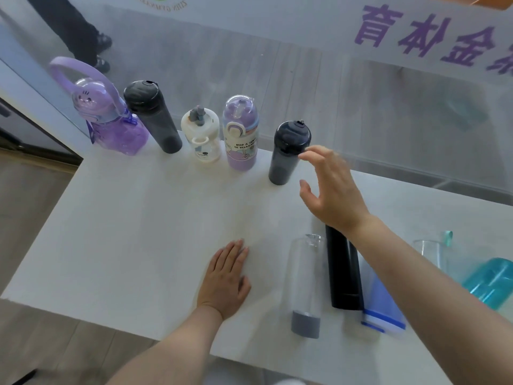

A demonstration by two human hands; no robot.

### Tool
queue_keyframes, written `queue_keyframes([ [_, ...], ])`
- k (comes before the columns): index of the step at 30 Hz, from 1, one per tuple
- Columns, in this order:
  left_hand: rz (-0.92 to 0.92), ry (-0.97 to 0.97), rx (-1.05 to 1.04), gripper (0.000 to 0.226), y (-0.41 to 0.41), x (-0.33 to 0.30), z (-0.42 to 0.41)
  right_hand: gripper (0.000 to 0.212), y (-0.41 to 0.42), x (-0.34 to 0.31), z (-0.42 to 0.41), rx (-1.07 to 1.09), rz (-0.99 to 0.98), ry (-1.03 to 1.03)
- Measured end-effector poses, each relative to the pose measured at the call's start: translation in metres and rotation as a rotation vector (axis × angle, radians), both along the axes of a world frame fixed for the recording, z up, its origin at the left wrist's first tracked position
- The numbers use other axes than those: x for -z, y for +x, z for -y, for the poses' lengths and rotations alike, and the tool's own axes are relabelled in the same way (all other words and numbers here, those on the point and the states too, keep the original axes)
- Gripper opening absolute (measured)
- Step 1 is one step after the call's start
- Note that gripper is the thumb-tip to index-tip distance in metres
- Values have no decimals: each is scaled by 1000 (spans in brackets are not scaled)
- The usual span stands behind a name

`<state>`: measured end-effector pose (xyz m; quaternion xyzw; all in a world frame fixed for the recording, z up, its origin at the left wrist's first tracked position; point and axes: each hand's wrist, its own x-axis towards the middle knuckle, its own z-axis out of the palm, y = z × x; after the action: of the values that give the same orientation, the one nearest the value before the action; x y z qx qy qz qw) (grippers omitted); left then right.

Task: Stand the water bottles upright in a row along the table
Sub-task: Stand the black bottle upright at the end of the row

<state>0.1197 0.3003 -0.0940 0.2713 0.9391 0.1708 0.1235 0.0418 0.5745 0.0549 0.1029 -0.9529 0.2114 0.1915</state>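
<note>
Surface: white table set against a glass partition with purple lettering
Standing row: five bottles upright along the far edge, left to right: purple handled bottle, dark grey bottle, small white bottle, lilac printed bottle, dark navy bottle
Lying bottles: clear bottle with grey base, black bottle just beside it, blue-banded bottle partly under the right forearm, teal bottle at the right edge
Right hand: raised, fingers spread wide, empty; fingertips just beside the dark navy bottle, contact unclear
Left hand: flat on the table, palm down, fingers together, holding nothing
</note>
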Motion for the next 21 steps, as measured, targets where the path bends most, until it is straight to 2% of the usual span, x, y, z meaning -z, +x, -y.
queue_keyframes([
  [3, -10, 7, -3, 64, 0, 0, 0, 82, -2, 9, 4, 178, 176, -237],
  [5, -24, 9, -4, 63, 0, 1, 0, 90, -20, 8, 8, 216, 208, -206],
  [9, -32, 11, -2, 63, 0, 2, 0, 78, -55, 8, 17, 154, 183, -36],
  [12, -21, 5, -3, 64, 0, 3, 1, 63, -66, 16, 19, 164, 140, -5],
  [21, -9, -4, -5, 65, 0, 4, 2, 63, -79, 18, 9, 125, 131, 19],
])
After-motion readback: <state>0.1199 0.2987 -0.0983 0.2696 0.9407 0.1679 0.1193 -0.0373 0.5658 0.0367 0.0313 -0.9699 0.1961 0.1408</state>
